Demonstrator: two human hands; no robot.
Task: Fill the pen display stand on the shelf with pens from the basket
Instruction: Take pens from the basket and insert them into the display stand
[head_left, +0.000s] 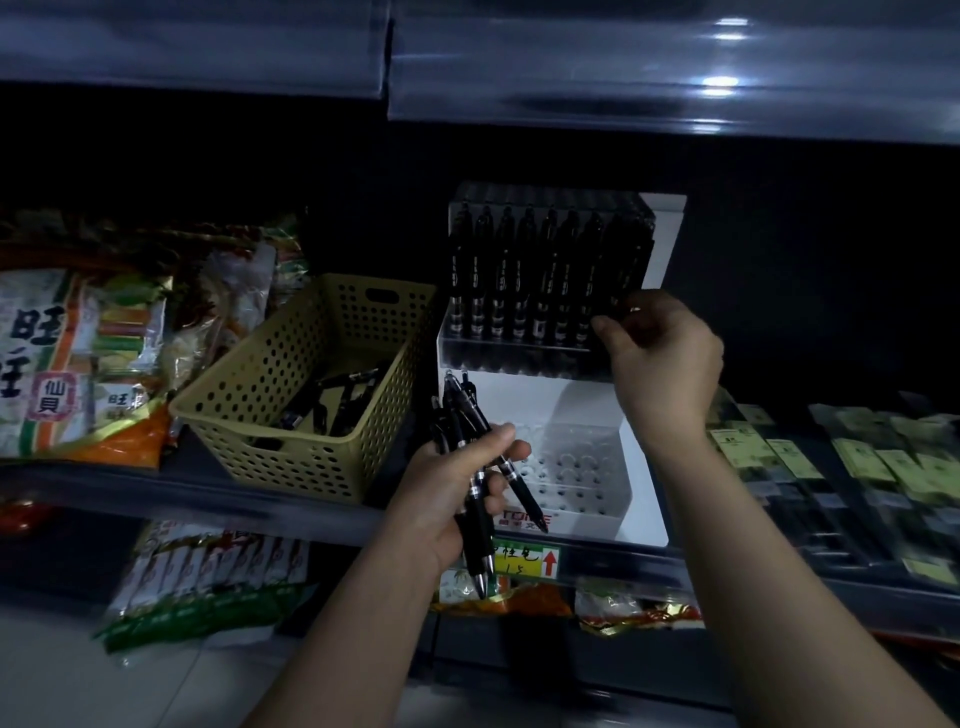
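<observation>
Head view.

Item: pen stand (668, 244), white, two tiers, on the shelf (208, 493) just right of the basket. The upper tier holds a packed row of black pens (519, 275), upright, with silver bands and small print too fine to read. The lower tier is a clear tray (576, 467) with rows of round holes.

Writing: red lettering (524, 518) on the stand's near face is partly covered by pens, so it cannot be read whole. A yellow price tag (524, 561) on the shelf edge below has handwritten characters, "15" and a red up arrow. The snack bags (67, 364) at far left are printed 旺旺 and 仙貝. The flat packets (857, 462) at right have green-yellow labels, illegible.

Containers: a tan perforated basket (291, 374) with a cut-out handle, containing loose black pens (337, 400) lying at its bottom.

Hands: the left hand (452, 483), near and in front of the lower tier, grips a bundle of black pens (460, 410), tips pointing down. The right hand (665, 353) is raised at the right end of the upper row with its fingers curled in. Whether it pinches a pen, I cannot tell.
</observation>
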